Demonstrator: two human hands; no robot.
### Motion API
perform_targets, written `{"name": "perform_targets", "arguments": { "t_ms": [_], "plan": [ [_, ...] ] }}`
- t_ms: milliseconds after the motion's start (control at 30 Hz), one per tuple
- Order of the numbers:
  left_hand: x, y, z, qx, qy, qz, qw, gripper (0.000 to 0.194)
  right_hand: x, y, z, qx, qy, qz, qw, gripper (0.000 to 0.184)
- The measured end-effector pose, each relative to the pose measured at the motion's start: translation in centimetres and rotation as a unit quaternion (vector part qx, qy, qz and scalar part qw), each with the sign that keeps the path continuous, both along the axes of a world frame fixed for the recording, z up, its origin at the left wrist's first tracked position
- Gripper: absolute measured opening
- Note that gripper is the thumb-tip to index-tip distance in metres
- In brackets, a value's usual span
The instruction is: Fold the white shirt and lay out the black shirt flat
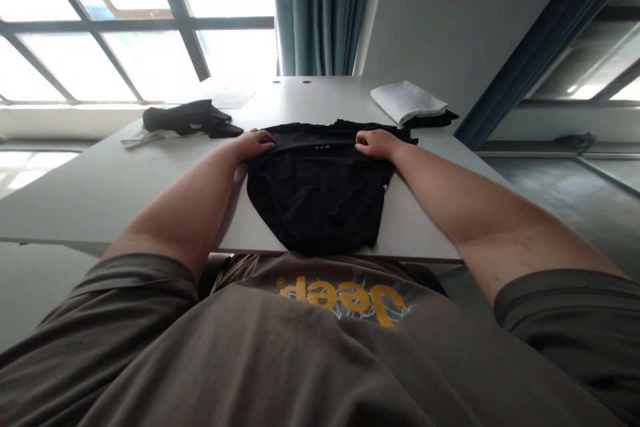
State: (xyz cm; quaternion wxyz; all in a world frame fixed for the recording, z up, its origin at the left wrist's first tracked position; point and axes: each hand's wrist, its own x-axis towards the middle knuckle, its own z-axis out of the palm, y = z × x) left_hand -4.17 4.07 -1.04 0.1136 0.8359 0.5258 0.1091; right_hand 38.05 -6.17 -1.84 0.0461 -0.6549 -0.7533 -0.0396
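A black garment (317, 190) lies spread on the white table (110, 180) right in front of me, its lower part reaching the near edge. My left hand (256, 143) grips the garment's far left corner with curled fingers. At the far right corner my right hand (375, 142) is closed on the cloth the same way. Both forearms stretch out over the tabletop on either side of the garment.
A crumpled black garment (187, 118) lies at the table's far left, over something pale. A folded white cloth (407, 101) rests on dark fabric at the far right. Behind the table are a large window, a teal curtain (320, 10) and a grey wall.
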Motion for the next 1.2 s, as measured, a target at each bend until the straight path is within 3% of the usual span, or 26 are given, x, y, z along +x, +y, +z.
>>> {"name": "perform_targets", "arguments": {
  "t_ms": [367,533,733,867,967,1067,1200],
  "plan": [
    [-0.1,0.4,-0.3,0.007,0.002,-0.004,1.000,0.057,0.0,0.0,-0.1,0.005,0.021,0.001,1.000,0.032],
    [0.3,-0.3,0.2,0.026,0.070,0.002,0.997,0.059,0.0,0.0,-0.1,0.004,0.027,-0.001,1.000,0.032],
    [1.0,-0.4,1.1,0.031,0.178,0.112,0.977,0.070,-0.1,0.1,-0.1,-0.001,0.023,-0.005,1.000,0.030],
    [0.0,1.1,1.2,0.006,0.173,0.199,0.965,0.076,-0.1,0.1,-0.1,-0.005,0.012,-0.003,1.000,0.031],
    [-1.1,2.1,1.1,-0.002,0.152,0.213,0.965,0.078,-0.2,0.1,-0.1,-0.002,0.006,-0.006,1.000,0.031],
    [-2.0,2.9,1.1,0.002,0.154,0.197,0.968,0.070,-0.3,0.0,0.0,-0.003,0.007,-0.007,1.000,0.032],
    [-3.3,3.7,1.1,0.014,0.168,0.175,0.970,0.046,-0.4,-0.1,0.0,-0.005,0.013,-0.010,1.000,0.032]
  ]
}}
